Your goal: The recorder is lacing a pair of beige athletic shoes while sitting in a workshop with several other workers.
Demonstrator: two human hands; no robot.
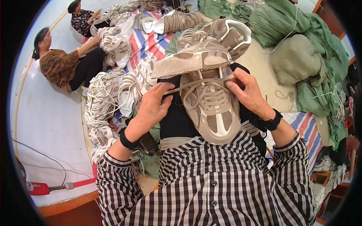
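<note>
On my lap rests a beige and brown sneaker (pixel 214 113), toe toward me, its flat lace (pixel 201 83) running through the upper eyelets. My left hand (pixel 154 103) pinches one lace end out to the left of the shoe. To the right of the tongue, my right hand (pixel 247 90) grips the other end between thumb and fingers. Another sneaker upper (pixel 192 60) lies sideways just beyond, across the top of the sneaker's opening. A further brown sneaker (pixel 228 37) with a white collar leans behind it.
Bundles of pale shoe uppers (pixel 103 94) are heaped at my left. Striped plastic sheeting (pixel 149 47) covers part of the floor ahead. Full green sacks (pixel 298 56) stand at the right. Two people (pixel 68 62) sit at the far left among more uppers. A red power strip (pixel 39 187) lies lower left.
</note>
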